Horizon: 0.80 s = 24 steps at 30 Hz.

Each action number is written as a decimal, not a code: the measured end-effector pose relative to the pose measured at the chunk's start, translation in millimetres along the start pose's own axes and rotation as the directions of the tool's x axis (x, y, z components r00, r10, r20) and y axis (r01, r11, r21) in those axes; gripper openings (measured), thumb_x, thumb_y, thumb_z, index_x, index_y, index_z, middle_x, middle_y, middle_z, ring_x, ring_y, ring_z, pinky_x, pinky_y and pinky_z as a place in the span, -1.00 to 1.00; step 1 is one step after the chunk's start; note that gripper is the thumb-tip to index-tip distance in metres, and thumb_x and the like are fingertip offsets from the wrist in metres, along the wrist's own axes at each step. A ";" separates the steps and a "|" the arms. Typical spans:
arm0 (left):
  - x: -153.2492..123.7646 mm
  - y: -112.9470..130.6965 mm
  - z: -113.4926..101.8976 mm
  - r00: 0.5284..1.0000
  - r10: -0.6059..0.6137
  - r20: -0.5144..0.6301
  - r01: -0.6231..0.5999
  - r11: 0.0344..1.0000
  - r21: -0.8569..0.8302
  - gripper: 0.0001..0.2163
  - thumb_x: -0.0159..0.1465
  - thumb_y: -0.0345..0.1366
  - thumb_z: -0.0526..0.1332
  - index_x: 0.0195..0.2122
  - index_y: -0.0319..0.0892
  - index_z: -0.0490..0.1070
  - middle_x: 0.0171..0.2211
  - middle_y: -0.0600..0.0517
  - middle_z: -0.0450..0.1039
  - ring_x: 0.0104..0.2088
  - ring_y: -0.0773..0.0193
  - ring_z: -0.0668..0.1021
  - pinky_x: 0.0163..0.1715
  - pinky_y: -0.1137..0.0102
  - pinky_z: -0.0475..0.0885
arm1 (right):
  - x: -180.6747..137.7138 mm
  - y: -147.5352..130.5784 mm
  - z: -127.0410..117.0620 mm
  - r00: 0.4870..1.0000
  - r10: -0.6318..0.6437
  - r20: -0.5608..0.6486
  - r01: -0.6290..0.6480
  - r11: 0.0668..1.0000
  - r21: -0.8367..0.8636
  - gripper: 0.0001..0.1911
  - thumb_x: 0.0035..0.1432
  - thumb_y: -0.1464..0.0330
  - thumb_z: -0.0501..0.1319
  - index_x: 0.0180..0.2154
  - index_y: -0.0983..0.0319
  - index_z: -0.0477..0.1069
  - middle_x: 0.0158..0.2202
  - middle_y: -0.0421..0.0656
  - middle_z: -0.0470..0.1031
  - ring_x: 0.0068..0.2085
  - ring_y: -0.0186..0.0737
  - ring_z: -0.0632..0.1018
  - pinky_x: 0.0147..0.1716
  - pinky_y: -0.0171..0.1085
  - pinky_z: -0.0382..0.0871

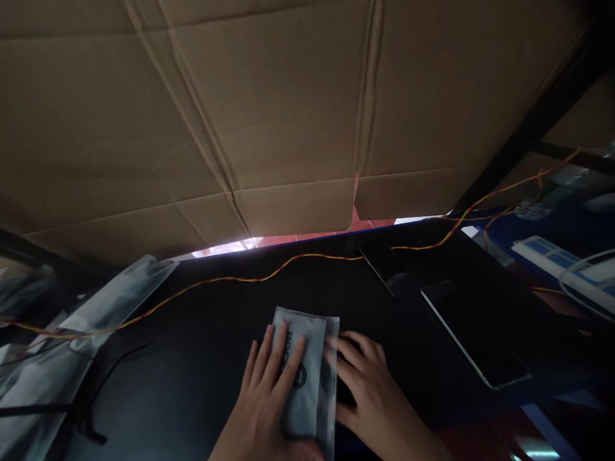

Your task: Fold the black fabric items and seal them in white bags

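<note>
A flat plastic packet (307, 378) lies on the black tabletop, greyish with dark printed letters and a round mark, and a clear strip along its right side. Spread flat on top of it is my left hand (269, 390), its fingers apart and part of the print covered. My right hand (369, 387) touches the packet's clear right edge; its fingers are bent a little and apart from the thumb, and the fingertips are slightly blurred.
To the right lie two dark phone-like slabs, a smaller one (384, 269) and a larger one (473, 333). A red-yellow twisted wire (307, 256) crosses the table. Clear plastic bags (120, 301) are at left, a white power strip (567, 266) far right. Cardboard (288, 115) stands behind.
</note>
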<state>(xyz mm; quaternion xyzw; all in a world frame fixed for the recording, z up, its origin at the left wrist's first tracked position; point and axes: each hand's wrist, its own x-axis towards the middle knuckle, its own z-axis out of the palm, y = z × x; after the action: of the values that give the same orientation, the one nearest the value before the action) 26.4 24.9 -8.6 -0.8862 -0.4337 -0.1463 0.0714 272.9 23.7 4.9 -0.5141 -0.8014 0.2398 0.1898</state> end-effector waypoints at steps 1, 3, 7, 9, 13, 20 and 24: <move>0.7 0.3 -0.2 1.000 -0.002 0.001 0.002 1.000 0.002 0.35 0.03 0.66 0.12 0.62 -0.26 -0.07 0.57 -0.42 0.05 0.51 -0.47 0.26 0.29 -0.21 0.46 | 3.3 -4.5 1.8 1.000 -0.010 -0.006 0.010 1.000 0.004 -0.18 0.17 0.46 0.52 0.41 0.04 0.39 0.37 -0.05 0.51 0.37 0.24 0.44 0.29 0.25 0.49; 1.0 -0.9 -2.8 1.000 -0.004 -0.003 0.004 1.000 0.007 0.35 0.04 0.66 0.12 0.62 -0.28 -0.08 0.56 -0.41 0.06 0.51 -0.46 0.26 0.29 -0.19 0.47 | 6.8 -8.5 2.5 1.000 -0.017 -0.021 0.018 1.000 0.022 -0.14 0.19 0.45 0.52 0.44 0.01 0.34 0.37 -0.08 0.53 0.37 0.22 0.45 0.28 0.23 0.50; -4.5 -8.8 -17.7 0.998 0.051 -0.045 -0.048 0.998 0.047 0.25 0.15 0.60 0.11 0.60 -0.32 0.01 0.53 -0.40 0.17 0.52 -0.44 0.25 0.33 -0.24 0.41 | -4.0 10.5 -8.3 0.999 -0.017 -0.048 0.020 0.997 0.074 -0.09 0.21 0.38 0.53 0.48 -0.04 0.27 0.41 -0.13 0.49 0.39 0.17 0.45 0.29 0.18 0.52; -9.2 -11.8 -26.6 0.988 0.149 -0.041 -0.148 0.988 0.045 0.00 0.34 0.45 0.12 0.57 -0.23 0.13 0.50 -0.29 0.27 0.52 -0.29 0.29 0.40 -0.18 0.34 | -15.6 28.2 -17.6 0.994 0.011 -0.112 0.002 0.993 0.117 -0.18 0.30 0.37 0.47 0.47 -0.08 0.28 0.40 -0.17 0.50 0.36 0.08 0.49 0.28 0.12 0.55; -15.6 -8.1 -33.8 0.941 0.334 -0.056 -0.335 0.942 -0.008 -0.52 0.57 0.04 0.14 0.44 0.06 0.38 0.42 -0.02 0.44 0.48 -0.05 0.39 0.42 -0.04 0.36 | -32.7 45.6 -33.4 0.979 0.067 -0.195 -0.028 0.980 0.195 -0.64 0.47 0.37 0.29 0.21 -0.08 0.55 0.16 -0.20 0.65 0.16 -0.12 0.65 0.16 -0.07 0.63; -3.3 14.0 -39.9 0.949 0.144 -0.279 -0.214 0.947 -0.241 -0.76 0.48 -0.41 0.31 0.06 0.03 0.68 -0.01 0.08 0.72 0.31 0.07 0.61 0.40 -0.02 0.46 | -30.7 5.9 -31.8 0.986 -0.131 -0.100 0.152 0.959 0.241 -0.57 0.25 0.45 0.49 0.10 -0.01 0.57 0.03 -0.23 0.70 0.05 -0.11 0.68 0.11 -0.15 0.61; 7.4 31.9 -38.8 0.925 0.060 -0.374 -0.186 0.933 -0.308 -0.80 0.49 -0.45 0.29 -0.02 -0.06 0.68 -0.16 0.08 0.70 0.25 0.12 0.64 0.43 -0.04 0.45 | -19.0 -4.2 -29.7 0.989 0.008 -0.147 0.044 0.936 0.349 -0.62 0.45 0.47 0.24 0.20 0.01 0.53 0.06 -0.16 0.67 0.06 -0.15 0.66 0.07 -0.20 0.60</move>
<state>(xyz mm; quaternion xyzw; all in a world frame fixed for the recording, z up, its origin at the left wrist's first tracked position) 48.2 1.1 30.5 -0.8694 -0.3245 -0.3727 0.0053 293.8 10.4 30.3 -0.4809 -0.7341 0.3389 0.3390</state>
